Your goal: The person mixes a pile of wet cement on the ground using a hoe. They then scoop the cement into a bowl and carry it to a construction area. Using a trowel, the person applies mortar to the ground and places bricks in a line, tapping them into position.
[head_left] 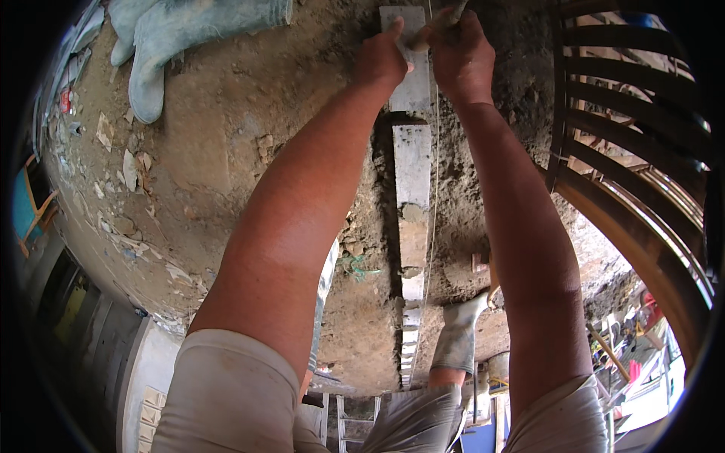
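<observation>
My left hand (383, 62) grips the side of a light grey block (414, 90) at the far end of a narrow row of blocks, with a finger and the thumb over its top. Just to its right, my right hand (464, 64) is closed round the pale handle of a tool (455, 13). The tool's brownish end lies close to the block's right edge, but its kind is hard to make out. A thin string (433, 181) runs along the row's right side. Nearer to me, another grey block (411, 162) continues the row, with a small gap between the two.
Rough soil (226, 143) with rubble lies left of the row. A pair of pale rubber boots (158, 60) is at the far left. A dark slatted wooden frame (563, 113) stands on the right. My own boot (457, 332) stands beside the row's near part. A ladder (343, 423) shows behind.
</observation>
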Demonstrator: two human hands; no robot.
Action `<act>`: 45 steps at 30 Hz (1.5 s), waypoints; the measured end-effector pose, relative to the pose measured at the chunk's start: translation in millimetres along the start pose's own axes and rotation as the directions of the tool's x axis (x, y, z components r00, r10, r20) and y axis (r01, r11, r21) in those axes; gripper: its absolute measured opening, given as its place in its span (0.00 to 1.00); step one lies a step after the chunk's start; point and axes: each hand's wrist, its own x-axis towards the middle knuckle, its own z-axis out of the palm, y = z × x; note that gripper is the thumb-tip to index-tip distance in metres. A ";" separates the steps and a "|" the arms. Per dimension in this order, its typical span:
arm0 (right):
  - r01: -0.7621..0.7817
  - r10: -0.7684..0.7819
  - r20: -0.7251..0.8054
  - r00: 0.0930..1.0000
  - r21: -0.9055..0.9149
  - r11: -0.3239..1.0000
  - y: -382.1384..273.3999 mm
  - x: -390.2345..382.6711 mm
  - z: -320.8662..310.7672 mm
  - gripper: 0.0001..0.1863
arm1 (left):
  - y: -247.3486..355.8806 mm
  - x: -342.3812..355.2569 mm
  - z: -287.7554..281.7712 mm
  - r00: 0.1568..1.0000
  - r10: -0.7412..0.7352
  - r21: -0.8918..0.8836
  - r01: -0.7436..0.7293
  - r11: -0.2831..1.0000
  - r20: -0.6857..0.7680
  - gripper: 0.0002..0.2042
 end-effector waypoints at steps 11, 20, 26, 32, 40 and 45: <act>0.041 -0.040 0.008 0.999 -0.150 0.988 7.3 1.5 5.4 0.15 | -2.1 -3.5 -6.1 0.999 -0.005 0.055 0.003 0.998 0.039 0.44; 0.013 -0.018 0.055 0.998 0.081 0.997 -9.3 7.2 -1.8 0.16 | -6.1 1.0 -5.8 0.998 0.002 0.047 -0.006 0.999 0.068 0.44; 0.180 -0.182 -0.003 0.983 -0.120 0.976 9.7 15.6 8.0 0.14 | -1.8 -1.2 -3.4 0.997 -0.023 0.013 0.022 1.000 0.069 0.43; 0.089 -0.085 0.053 0.995 -0.083 0.993 16.1 14.1 4.5 0.15 | -3.7 1.4 1.6 0.996 -0.058 -0.049 0.062 0.997 0.067 0.44; 0.088 -0.081 0.059 0.995 -0.143 0.986 15.4 5.2 8.0 0.15 | -4.0 2.4 6.7 0.998 -0.046 -0.060 0.048 0.997 0.036 0.44; 0.094 -0.090 0.038 0.995 -0.150 0.984 19.3 8.1 4.5 0.16 | -1.1 -1.3 3.8 0.997 -0.061 -0.038 0.062 0.997 0.042 0.44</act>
